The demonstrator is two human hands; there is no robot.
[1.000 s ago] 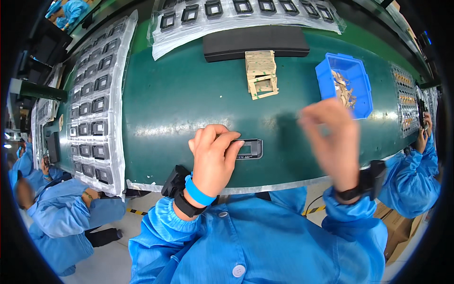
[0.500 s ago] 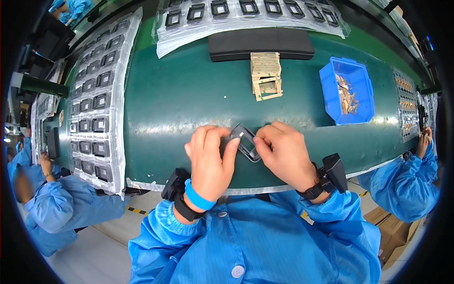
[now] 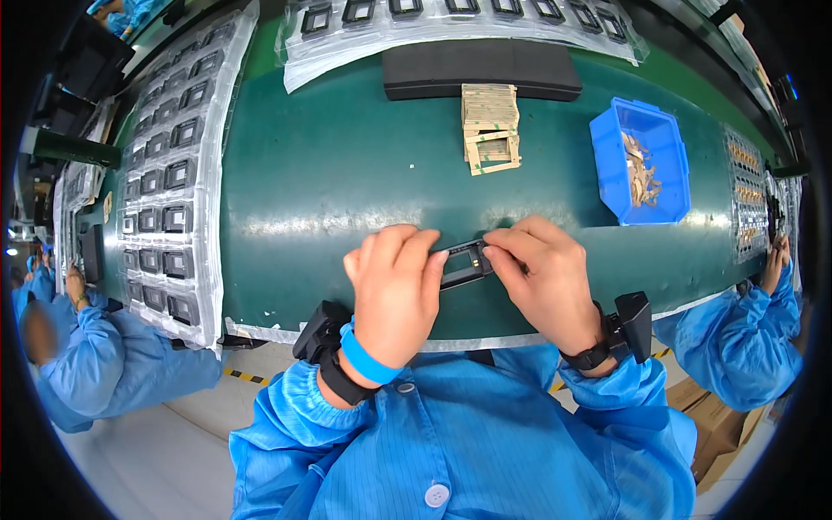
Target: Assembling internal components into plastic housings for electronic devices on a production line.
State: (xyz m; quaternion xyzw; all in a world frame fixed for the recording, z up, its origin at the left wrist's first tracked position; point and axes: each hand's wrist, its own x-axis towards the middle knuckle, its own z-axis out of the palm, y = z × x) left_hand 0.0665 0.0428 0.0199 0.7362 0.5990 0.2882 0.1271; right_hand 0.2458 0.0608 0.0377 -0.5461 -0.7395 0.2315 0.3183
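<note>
A small black plastic frame (image 3: 466,274) with a rectangular opening is held between my two hands, above the green table near its front edge. The fingers and thumb of my left hand (image 3: 394,286) close on the frame's left end. My right hand (image 3: 542,270) pinches the opposite end between thumb and fingertips. Part of the frame's left side is hidden behind my left fingers. Farther back lies a stack of tan adhesive-backed frames (image 3: 490,121), the front one showing its open rectangle.
Behind the stack is a long black box (image 3: 482,71). A blue bin (image 3: 611,173) with tan scraps stands at the right. Trays of black frames line the left (image 3: 212,191) and the far side (image 3: 381,45). Co-workers in blue sit left (image 3: 130,355) and right (image 3: 737,347).
The black frame has turned from a steep slant to nearly level, its right end rising. My right hand has shifted slightly right; both hands keep hold.
</note>
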